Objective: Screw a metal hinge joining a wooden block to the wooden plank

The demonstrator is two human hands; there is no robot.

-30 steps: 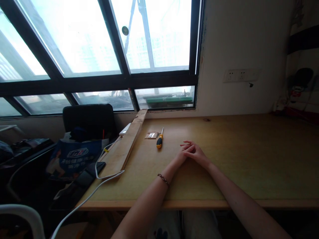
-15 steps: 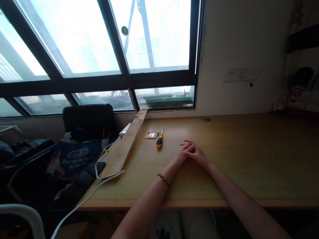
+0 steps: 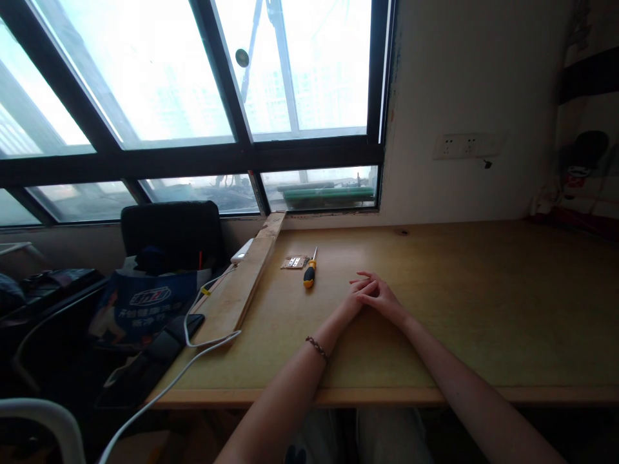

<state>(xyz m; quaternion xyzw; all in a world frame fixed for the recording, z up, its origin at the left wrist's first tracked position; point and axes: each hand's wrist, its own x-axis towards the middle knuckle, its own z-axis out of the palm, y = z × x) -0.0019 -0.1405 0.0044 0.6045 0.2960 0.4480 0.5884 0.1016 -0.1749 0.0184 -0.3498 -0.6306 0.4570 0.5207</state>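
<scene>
My left hand (image 3: 356, 298), with a braided bracelet at its wrist, rests on the wooden table (image 3: 483, 309). Lying across it is my right hand (image 3: 385, 301), so the two touch and their fingers overlap. The fingers that show are loosely stretched out, and neither hand holds a tool; part of the left fingers is hidden. Beyond them to the left lies a screwdriver (image 3: 309, 276) with a black and yellow handle, its shaft pointing toward the window. Just left of the screwdriver is a small flat metal piece (image 3: 294, 262) with light rectangles, perhaps a hinge.
A long wooden board (image 3: 244, 290) runs along the table's left side. A white cable (image 3: 164, 383) loops over its near end and hangs off the edge. Left of the table are a black chair (image 3: 171, 235) and a blue bag (image 3: 145, 306). Wall sockets (image 3: 468, 147) are at the back.
Both hands stay in place, one over the other. My legs under the table edge have shifted slightly. The screwdriver and metal piece have not moved.
</scene>
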